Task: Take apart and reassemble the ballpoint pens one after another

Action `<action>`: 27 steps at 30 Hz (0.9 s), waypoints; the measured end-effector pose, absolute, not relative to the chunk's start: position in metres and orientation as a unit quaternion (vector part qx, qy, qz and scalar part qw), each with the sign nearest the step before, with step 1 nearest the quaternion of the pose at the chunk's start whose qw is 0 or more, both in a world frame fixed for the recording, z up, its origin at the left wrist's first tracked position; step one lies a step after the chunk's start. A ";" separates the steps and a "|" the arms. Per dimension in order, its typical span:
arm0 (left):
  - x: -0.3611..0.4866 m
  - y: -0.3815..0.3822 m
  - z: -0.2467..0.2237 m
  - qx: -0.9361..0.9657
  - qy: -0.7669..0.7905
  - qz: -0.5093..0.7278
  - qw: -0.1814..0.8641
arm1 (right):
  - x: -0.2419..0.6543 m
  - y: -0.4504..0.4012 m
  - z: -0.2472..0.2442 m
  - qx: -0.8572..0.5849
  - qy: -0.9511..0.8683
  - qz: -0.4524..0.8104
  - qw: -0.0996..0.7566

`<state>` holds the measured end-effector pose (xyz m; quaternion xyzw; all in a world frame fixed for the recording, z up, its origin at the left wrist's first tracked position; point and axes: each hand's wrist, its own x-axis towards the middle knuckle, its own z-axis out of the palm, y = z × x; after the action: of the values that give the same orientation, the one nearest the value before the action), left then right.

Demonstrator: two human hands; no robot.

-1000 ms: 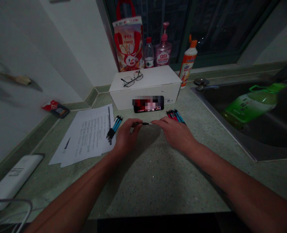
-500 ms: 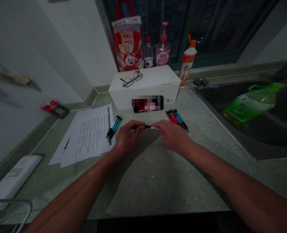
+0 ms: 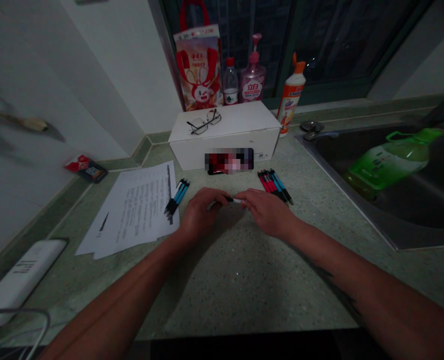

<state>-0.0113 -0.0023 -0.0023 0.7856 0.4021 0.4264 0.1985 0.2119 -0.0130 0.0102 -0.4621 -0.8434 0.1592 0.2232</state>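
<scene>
A black and white pen (image 3: 236, 200) is held level between my two hands above the counter (image 3: 222, 290). My left hand (image 3: 203, 212) is closed on its black end and hides much of it. The fingers of my right hand (image 3: 265, 210) pinch the white end. Beside my left hand, several blue and black pens (image 3: 177, 196) lie partly on printed sheets (image 3: 132, 210). Red, blue and black pens (image 3: 274, 186) lie in a group just beyond my right hand. A phone (image 3: 231, 161) leans against a white box (image 3: 225, 135).
Glasses (image 3: 204, 122) lie on the box. Behind it stand a bag (image 3: 199, 75), a small bottle (image 3: 230, 82), a pink pump bottle (image 3: 252, 82) and an orange-capped bottle (image 3: 291, 97). A sink (image 3: 375, 225) at right holds a green jug (image 3: 390, 160). A power strip (image 3: 23, 275) lies at left.
My left hand has shifted slightly right along the pen, its fingers now covering more of the black part. My right hand has moved very slightly down and right.
</scene>
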 end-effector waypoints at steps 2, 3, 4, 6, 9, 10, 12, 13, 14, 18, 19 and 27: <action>-0.009 -0.004 -0.001 0.776 0.413 0.430 0.205 | 0.212 -0.013 0.010 -0.461 -0.842 0.163 0.228; -0.008 -0.005 0.000 0.765 0.426 0.435 0.212 | 0.212 -0.014 0.010 -0.461 -0.842 0.163 0.231; -0.008 -0.005 0.001 0.749 0.442 0.441 0.220 | 0.211 -0.014 0.011 -0.462 -0.841 0.160 0.234; -0.007 -0.005 0.004 0.718 0.484 0.439 0.240 | 0.211 -0.013 0.011 -0.466 -0.839 0.153 0.237; -0.009 -0.002 0.007 0.695 0.541 0.388 0.273 | 0.211 -0.013 0.013 -0.472 -0.839 0.144 0.229; -0.009 -0.002 0.008 0.694 0.544 0.379 0.279 | 0.211 -0.012 0.013 -0.474 -0.840 0.142 0.222; -0.010 0.000 0.009 0.694 0.534 0.388 0.287 | 0.211 -0.012 0.014 -0.479 -0.841 0.140 0.211; -0.009 0.000 0.009 0.688 0.529 0.401 0.292 | 0.211 -0.012 0.015 -0.482 -0.840 0.140 0.208; -0.009 0.000 0.009 0.680 0.529 0.409 0.301 | 0.211 -0.012 0.015 -0.485 -0.838 0.141 0.208; -0.009 0.000 0.009 0.664 0.542 0.399 0.326 | 0.211 -0.012 0.016 -0.489 -0.835 0.134 0.212; -0.009 0.000 0.009 0.668 0.536 0.402 0.324 | 0.211 -0.013 0.016 -0.490 -0.835 0.133 0.212; -0.009 0.000 0.010 0.661 0.531 0.405 0.342 | 0.211 -0.012 0.016 -0.490 -0.836 0.133 0.210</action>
<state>-0.0094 -0.0001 0.0102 0.6608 0.5314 0.4048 0.3421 0.2114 -0.0122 0.0158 -0.4897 -0.8358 0.1329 0.2098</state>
